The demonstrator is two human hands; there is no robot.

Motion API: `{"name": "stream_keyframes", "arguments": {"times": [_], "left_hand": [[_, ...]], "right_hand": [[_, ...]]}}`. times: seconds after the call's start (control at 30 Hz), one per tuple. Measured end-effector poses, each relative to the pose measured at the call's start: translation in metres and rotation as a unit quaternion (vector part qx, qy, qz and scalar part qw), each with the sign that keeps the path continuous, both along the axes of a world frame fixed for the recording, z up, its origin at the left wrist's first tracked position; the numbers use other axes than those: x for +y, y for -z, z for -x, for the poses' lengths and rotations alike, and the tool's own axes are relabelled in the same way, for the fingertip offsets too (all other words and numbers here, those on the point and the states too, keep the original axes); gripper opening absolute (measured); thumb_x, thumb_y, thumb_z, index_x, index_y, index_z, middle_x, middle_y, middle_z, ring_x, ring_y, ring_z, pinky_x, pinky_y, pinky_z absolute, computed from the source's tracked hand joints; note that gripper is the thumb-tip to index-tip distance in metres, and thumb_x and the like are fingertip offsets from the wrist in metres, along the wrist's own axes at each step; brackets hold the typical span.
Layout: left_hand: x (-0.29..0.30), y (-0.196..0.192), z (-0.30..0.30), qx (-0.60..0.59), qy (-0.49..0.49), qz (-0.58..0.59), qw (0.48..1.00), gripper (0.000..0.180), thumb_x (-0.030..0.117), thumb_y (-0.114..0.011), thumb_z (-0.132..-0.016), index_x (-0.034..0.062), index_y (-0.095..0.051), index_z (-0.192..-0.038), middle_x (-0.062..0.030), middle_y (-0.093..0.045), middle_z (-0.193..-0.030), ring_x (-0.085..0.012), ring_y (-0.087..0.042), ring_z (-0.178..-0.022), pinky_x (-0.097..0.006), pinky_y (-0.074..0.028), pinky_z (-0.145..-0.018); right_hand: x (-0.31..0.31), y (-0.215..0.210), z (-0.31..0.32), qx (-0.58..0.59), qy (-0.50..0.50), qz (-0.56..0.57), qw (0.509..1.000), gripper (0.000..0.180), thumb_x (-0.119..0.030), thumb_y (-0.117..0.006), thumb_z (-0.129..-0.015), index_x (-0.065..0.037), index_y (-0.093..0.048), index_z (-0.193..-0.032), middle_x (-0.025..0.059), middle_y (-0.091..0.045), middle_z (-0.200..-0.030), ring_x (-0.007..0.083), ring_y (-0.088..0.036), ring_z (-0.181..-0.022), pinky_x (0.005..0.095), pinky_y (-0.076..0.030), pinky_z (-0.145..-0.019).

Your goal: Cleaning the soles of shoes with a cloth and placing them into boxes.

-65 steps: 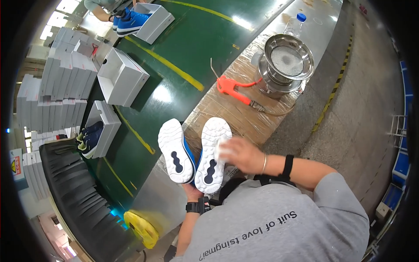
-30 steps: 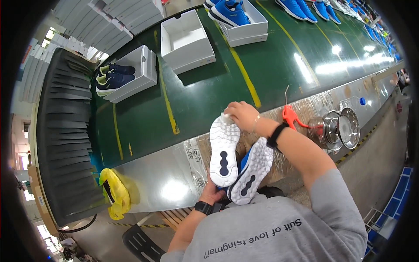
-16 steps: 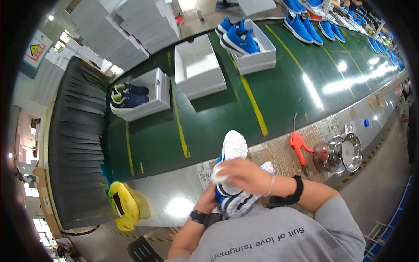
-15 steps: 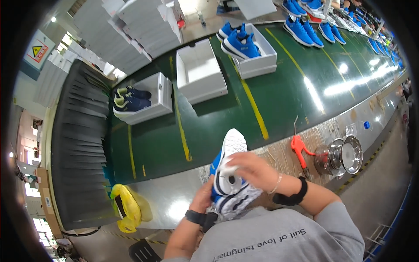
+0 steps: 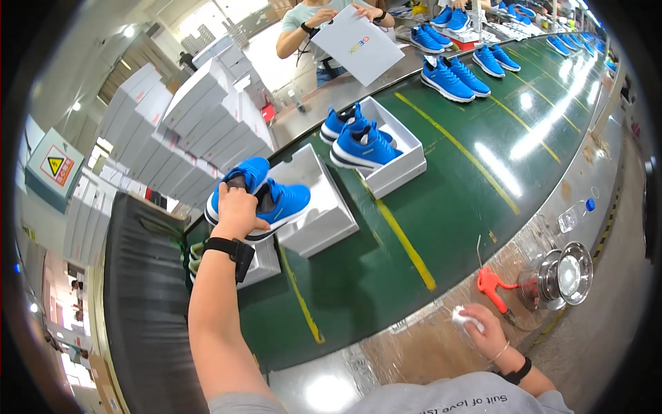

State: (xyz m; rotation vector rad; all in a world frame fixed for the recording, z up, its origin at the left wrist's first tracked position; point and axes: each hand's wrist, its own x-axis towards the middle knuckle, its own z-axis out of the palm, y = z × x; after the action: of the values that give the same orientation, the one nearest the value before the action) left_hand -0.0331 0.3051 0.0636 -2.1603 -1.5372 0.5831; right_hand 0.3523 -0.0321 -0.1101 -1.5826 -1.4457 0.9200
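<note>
At the far left, over the conveyor, my left hand [image 5: 238,210] grips a pair of blue sneakers [image 5: 289,201] by their heel openings. The pair is held at the left edge of an open white shoebox [image 5: 323,224]; whether it rests there I cannot tell. Close to me on the right, the fingers of my right hand [image 5: 488,337] are closed on a white wad of cloth [image 5: 463,317]. Another white shoebox [image 5: 265,265] lies partly hidden behind my left wrist.
Further right, blue sneakers [image 5: 365,146] sit on an open shoebox [image 5: 400,176]. Beyond the green belt [image 5: 455,207], a co-worker [image 5: 303,27] holds a white lid [image 5: 358,48]. An orange air gun [image 5: 489,283], metal bowls [image 5: 576,272] and a bottle [image 5: 576,216] occupy the near ledge.
The blue sneakers went from in front of my chest, soles showing, to the far left in my left hand. My right hand moved right with the white wad. A co-worker came into view.
</note>
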Motion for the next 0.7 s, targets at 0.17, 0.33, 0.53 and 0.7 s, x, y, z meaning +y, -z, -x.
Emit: {"name": "stream_keyframes", "arguments": {"times": [0.17,0.33,0.53,0.7], "left_hand": [[0.053,0.053,0.02,0.058,0.011,0.088,0.994,0.052,0.054,-0.077,-0.049,0.016,-0.071,-0.084,-0.0066,-0.063,-0.095,-0.0268,-0.052,-0.106,-0.052,-0.025,-0.101],[0.08,0.032,-0.043,0.038,-0.061,0.206,0.976,0.046,0.042,-0.077,-0.054,0.0124,-0.069,-0.089,-0.0092,-0.061,-0.1,-0.0261,-0.052,-0.104,-0.051,-0.034,-0.094],[0.131,0.037,-0.146,-0.121,0.314,0.054,0.94,0.062,0.028,-0.08,-0.049,0.0109,-0.056,-0.104,-0.0129,-0.047,-0.123,-0.03,-0.041,-0.118,-0.039,-0.032,-0.098],[0.192,0.08,-0.191,-0.029,0.231,0.129,0.964,0.072,0.039,-0.083,-0.034,0.0107,-0.062,-0.097,-0.0172,-0.041,-0.131,-0.0328,-0.029,-0.128,-0.048,-0.026,-0.102]], "right_hand": [[0.018,0.011,0.003,0.003,-0.004,0.042,0.999,0.026,-0.005,-0.06,-0.078,-0.01,-0.063,-0.103,0.0142,-0.057,-0.113,0.0306,-0.052,-0.106,0.0371,-0.04,-0.093],[0.041,0.026,-0.001,0.027,-0.009,0.06,0.998,0.028,-0.006,-0.06,-0.078,-0.01,-0.063,-0.105,0.014,-0.056,-0.114,0.0303,-0.052,-0.107,0.0368,-0.039,-0.093],[0.057,0.038,-0.008,0.037,-0.016,0.058,0.997,0.027,-0.006,-0.06,-0.076,-0.008,-0.063,-0.103,0.0135,-0.058,-0.114,0.0293,-0.053,-0.106,0.0373,-0.041,-0.092],[0.063,0.038,-0.011,0.056,-0.019,0.078,0.995,0.028,-0.008,-0.059,-0.079,-0.008,-0.063,-0.107,0.0125,-0.057,-0.118,0.0274,-0.053,-0.108,0.0356,-0.041,-0.093]]}}
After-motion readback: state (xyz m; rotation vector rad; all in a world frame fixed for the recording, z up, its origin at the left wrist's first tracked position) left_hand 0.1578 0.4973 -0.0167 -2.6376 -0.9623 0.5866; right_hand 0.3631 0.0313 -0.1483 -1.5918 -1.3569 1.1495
